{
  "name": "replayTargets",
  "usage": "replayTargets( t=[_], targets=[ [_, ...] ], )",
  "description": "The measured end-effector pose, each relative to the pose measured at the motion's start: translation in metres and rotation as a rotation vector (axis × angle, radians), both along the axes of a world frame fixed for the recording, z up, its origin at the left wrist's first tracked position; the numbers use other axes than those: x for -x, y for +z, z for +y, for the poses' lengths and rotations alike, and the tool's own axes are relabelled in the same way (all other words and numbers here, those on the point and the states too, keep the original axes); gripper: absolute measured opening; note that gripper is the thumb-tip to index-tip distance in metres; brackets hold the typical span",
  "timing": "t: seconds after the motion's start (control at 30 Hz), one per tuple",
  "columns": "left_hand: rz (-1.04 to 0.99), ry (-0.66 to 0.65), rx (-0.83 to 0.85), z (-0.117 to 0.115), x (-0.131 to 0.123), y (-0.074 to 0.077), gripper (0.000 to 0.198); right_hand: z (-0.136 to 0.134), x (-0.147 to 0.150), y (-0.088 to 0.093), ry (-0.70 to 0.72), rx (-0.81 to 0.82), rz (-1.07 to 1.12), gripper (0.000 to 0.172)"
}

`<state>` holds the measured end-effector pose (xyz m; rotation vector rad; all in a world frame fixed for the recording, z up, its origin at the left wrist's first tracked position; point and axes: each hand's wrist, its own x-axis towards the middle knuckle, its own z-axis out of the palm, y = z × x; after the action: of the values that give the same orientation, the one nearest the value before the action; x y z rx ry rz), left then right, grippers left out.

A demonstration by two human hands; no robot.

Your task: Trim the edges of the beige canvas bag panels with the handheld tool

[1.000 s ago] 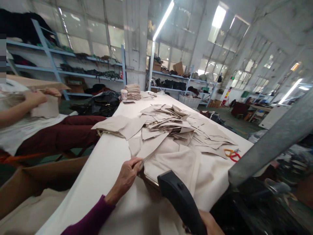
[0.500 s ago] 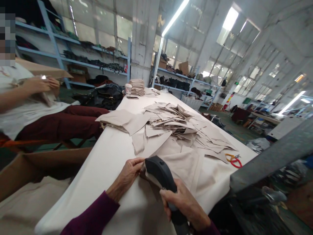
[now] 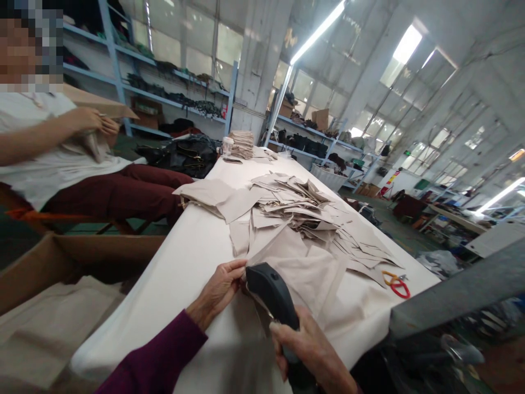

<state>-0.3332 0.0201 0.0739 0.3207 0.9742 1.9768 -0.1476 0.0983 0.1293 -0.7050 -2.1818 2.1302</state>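
Left hand (image 3: 217, 290) is pinching the beige cloth (image 3: 299, 279) at lower centre, tight beside the black handheld tool (image 3: 270, 293); right hand (image 3: 307, 347) is wrapping its grip. Keeping the cloth taut this close looks sound, lying flat on the white-covered table (image 3: 164, 290).

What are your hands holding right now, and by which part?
The right hand grips a black handheld tool by its handle; the left hand holds the edge of the beige fabric.

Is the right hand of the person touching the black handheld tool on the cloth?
Touching: the head view shows the right hand wrapped around the grip of the black handheld tool.
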Motion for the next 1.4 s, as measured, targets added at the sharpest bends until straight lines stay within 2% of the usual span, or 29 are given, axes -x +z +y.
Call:
replayTargets(
  t=[0.17,0.37,0.5,0.67,0.8,0.9,1.0,1.1,1.17,1.23,1.27,1.33,1.4],
  targets=[
    [0.032,-0.026,0.016,-0.002,0.001,-0.003,0.018,0.005,0.018,0.013,-0.086,-0.075,0.035,0.031],
    [-0.065,-0.047,-0.019,-0.001,0.007,-0.009,0.014,0.001,-0.01,0.031,-0.113,-0.05,0.037,0.032],
    [-0.072,-0.065,-0.05,-0.001,0.007,-0.01,0.011,-0.011,-0.019,0.027,-0.064,-0.015,-0.02,0.027],
    [-0.051,-0.077,-0.083,-0.005,0.005,-0.008,0.012,-0.015,0.006,0.011,-0.021,-0.041,-0.036,0.026],
    [0.086,-0.003,0.006,-0.006,0.003,-0.005,0.016,-0.006,0.02,0.016,-0.065,-0.082,0.025,0.031],
    [0.166,0.095,0.077,-0.006,0.001,-0.004,0.016,0.004,0.004,0.03,-0.135,-0.085,0.058,0.037],
    [0.229,0.188,0.117,-0.006,0.005,-0.002,0.016,0.01,-0.033,0.045,-0.195,-0.12,0.033,0.037],
    [0.308,0.279,0.164,-0.001,0.018,0.008,0.015,0.008,-0.075,0.054,-0.275,-0.169,-0.015,0.038],
    [0.531,0.375,0.22,0.006,0.027,0.021,0.014,0.003,-0.099,0.054,-0.28,-0.19,-0.058,0.04],
    [0.987,0.483,0.301,0.016,0.03,0.034,0.021,-0.002,-0.118,0.05,-0.296,-0.2,-0.101,0.041],
    [1.251,0.496,0.355,0.021,0.028,0.039,0.024,-0.005,-0.127,0.047,-0.304,-0.197,-0.125,0.04],
    [1.679,0.435,0.49,0.029,0.017,0.042,0.027,-0.01,-0.141,0.04,-0.315,-0.173,-0.163,0.039],
    [1.931,0.384,0.603,0.032,-0.001,0.037,0.029,-0.015,-0.152,0.034,-0.311,-0.133,-0.191,0.037]
  ],
)
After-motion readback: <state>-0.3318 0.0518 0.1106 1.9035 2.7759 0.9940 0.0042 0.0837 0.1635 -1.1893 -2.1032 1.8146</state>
